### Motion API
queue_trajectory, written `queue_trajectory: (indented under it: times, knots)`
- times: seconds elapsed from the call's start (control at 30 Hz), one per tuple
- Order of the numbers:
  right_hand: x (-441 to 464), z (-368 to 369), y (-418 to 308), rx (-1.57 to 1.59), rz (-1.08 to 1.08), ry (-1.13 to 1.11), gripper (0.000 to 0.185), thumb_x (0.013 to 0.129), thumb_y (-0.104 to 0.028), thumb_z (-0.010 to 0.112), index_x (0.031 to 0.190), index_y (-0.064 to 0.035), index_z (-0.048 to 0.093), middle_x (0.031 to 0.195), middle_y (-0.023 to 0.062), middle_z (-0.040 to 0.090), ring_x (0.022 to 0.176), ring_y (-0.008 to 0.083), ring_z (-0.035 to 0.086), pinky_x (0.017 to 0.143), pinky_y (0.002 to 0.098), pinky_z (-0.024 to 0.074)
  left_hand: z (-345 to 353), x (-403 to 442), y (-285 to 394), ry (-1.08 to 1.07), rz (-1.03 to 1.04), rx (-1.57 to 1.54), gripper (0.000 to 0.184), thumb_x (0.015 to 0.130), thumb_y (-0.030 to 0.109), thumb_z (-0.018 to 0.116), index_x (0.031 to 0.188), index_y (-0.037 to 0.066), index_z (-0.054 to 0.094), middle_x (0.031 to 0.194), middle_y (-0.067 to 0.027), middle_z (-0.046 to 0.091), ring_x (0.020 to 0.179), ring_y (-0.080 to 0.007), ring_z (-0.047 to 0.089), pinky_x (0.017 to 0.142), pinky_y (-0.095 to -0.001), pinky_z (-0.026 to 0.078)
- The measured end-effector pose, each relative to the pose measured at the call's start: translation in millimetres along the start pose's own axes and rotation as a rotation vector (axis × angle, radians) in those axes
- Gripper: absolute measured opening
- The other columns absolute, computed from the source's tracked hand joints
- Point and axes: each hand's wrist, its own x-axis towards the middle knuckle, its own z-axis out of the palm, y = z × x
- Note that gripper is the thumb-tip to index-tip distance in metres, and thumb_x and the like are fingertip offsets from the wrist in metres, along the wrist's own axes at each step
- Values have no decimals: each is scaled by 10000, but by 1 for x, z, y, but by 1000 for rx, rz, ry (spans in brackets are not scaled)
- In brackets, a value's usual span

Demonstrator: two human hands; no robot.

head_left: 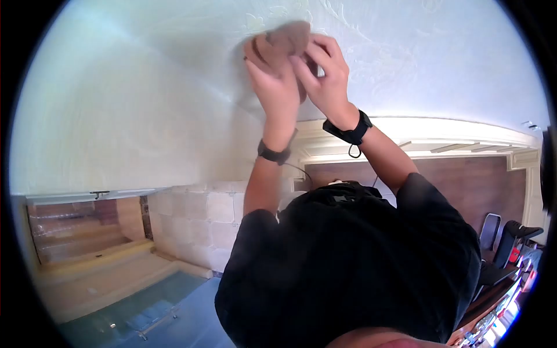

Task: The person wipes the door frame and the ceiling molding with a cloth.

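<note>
One wide fisheye view from the wearer's head, facing forward and steeply down, black T-shirt point(342, 261) close in the lower frame, left hand point(270, 69) and right hand point(331, 75) a little farther off, near the top edge.

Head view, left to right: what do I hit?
Doorway → left hand → right hand → what looks like a black chair.

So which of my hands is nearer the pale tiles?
Left. Your left hand is on the side toward the pale tiles; your right hand is farther across, past the left.
</note>
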Motion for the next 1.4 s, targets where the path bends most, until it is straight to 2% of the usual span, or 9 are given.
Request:
queue_trajectory:
  times: [0.2,0.3,0.37,0.53,0.63,0.8,0.9,1.1,1.4]
  knots:
    - [-80,-7,55,-98,37,-122,275,776,-51,689,1046,-58,644,1087,135,574,927,322,609,735,369,530,17,-87,-93,-57,-98,99,623,883,28,570,1396,-26,221,1320,-164,448,1220,-252,464,1032,-371,368]
    - [-123,-5,79,-95,161,-269,287,783,-38,669,1062,-50,602,1092,126,550,905,316,600,722,366,523,23,-131,-135,-26,-323,-278,663,897,47,576,1415,-17,168,1332,-144,446,1245,-241,446,1057,-362,342]
    - [-140,-6,86,-114,195,-375,306,775,20,663,1064,-23,570,1079,124,533,855,279,593,700,333,515,20,-155,-158,-78,-245,-171,598,924,55,542,1395,-56,191,1319,-159,450,1210,-253,472,1038,-367,360]
    - [-144,-5,83,-16,365,-404,272,812,-93,626,1078,-78,568,1088,123,532,983,333,565,784,394,506,17,-150,-145,-127,-288,-117,558,944,114,551,1360,-69,227,1306,-140,457,1178,-232,489,1018,-351,378]
    - [-131,-5,78,25,255,-325,285,802,32,636,1063,-24,536,1052,109,510,779,217,569,680,306,505,21,-143,-145,-48,-219,-175,541,944,139,564,1338,-60,250,1282,-145,463,1159,-250,489,1004,-354,383]
    - [-64,-22,42,35,99,-164,272,792,4,674,1042,-15,569,1025,108,536,776,199,571,640,287,499,24,-80,-73,-79,-197,-211,567,924,71,549,1384,-24,231,1335,-138,405,1220,-234,430,1051,-371,340]
    - [-14,-36,19,-12,19,-79,254,780,-9,696,1012,-12,593,987,99,559,750,186,574,617,278,496,34,-42,-25,-9,87,9,571,921,69,552,1384,-30,232,1308,-162,430,1190,-233,460,1016,-375,382]
    - [31,-70,16,-47,-15,93,244,773,19,691,1001,0,606,957,61,561,754,115,565,574,222,514,58,-5,46,-44,196,53,523,871,64,623,1298,-73,355,1130,-234,573,1018,-346,601,885,-392,476]
    - [-39,-97,60,-138,142,21,287,748,67,654,1016,-15,591,1000,68,549,764,113,552,570,214,501,78,-83,-31,-265,82,211,504,808,69,673,1203,-90,404,1107,-261,584,978,-405,607,825,-420,490]
